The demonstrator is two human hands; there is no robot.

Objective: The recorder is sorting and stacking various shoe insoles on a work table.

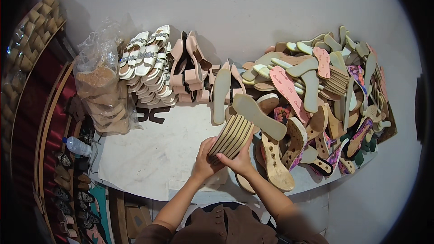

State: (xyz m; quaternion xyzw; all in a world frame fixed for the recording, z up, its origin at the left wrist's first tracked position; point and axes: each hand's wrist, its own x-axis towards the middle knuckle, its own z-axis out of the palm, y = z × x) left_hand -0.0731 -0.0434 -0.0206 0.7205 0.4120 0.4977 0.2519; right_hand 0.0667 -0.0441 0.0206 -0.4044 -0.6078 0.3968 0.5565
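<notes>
Sole stack in the grip of both hands; white tabletop below

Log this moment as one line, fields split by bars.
left hand: holding layered beige stack | right hand: holding same stack | surface: white tabletop | right: heaped soles | back left: white sandals

At frame left, a clear plastic bag of tan wedges bulged beside stacked white sandals; pink heeled shoes stood near upper centre, a blue-capped bottle showed lower left near dark shoes, and a pale wall spanned the top.
</notes>
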